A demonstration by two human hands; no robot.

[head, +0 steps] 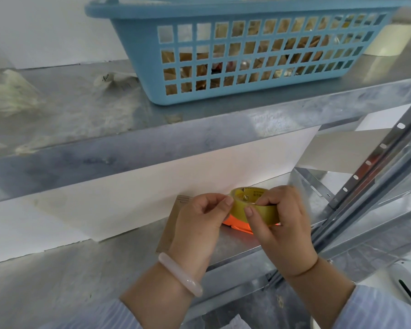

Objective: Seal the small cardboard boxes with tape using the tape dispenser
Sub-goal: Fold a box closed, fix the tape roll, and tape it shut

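Both hands pinch a yellow tape roll (255, 207) on its orange dispenser (237, 225) at five o'clock on the lower shelf (237, 245): left hand (199, 219) fingers closed on its rim, right hand (282, 224) fingers gripping its side. Flat cardboard (170, 229) lies at nine o'clock, beneath the left hand. The tape end may stick back or tear if picked carelessly.

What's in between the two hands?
The yellow tape roll on its orange tape dispenser, pinched between the left hand and right hand in the head view.
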